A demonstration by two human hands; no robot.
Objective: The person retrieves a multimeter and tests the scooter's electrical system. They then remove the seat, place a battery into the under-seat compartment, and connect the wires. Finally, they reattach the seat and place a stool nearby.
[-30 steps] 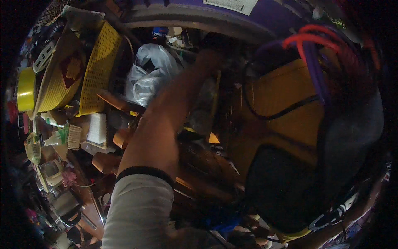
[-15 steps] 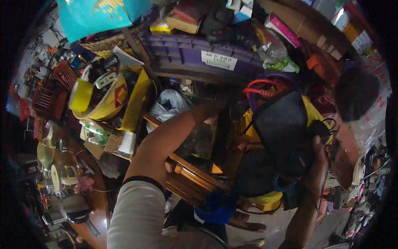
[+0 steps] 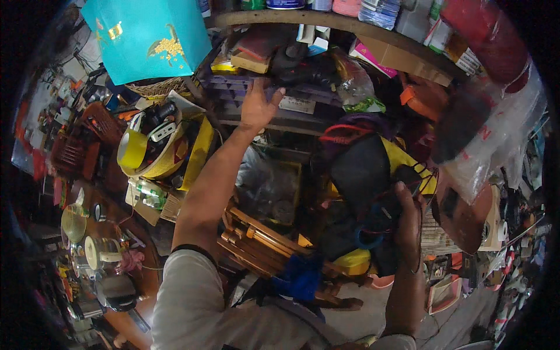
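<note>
Left hand [image 3: 256, 108] spread loose against the purple plastic crate [image 3: 245, 93] — nothing lifted; right hand [image 3: 408, 224] already grips the black-and-yellow fabric bag [image 3: 364, 175].

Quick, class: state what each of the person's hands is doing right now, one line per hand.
Left hand: open, fingers spread, reaching up against the purple crate.
Right hand: closed, gripping the black and yellow bag.

Little free room anywhere. Open gap only between the left hand [image 3: 258, 106], raised to the purple crate [image 3: 245, 93], and the black-and-yellow bag [image 3: 367, 175] gripped by the right hand [image 3: 408, 224]. Hemmed in by the teal box [image 3: 146, 38] above left, yellow basket [image 3: 154, 154], wooden slats [image 3: 262, 245] below, hanging plastic bags [image 3: 501, 134] at right.
</note>
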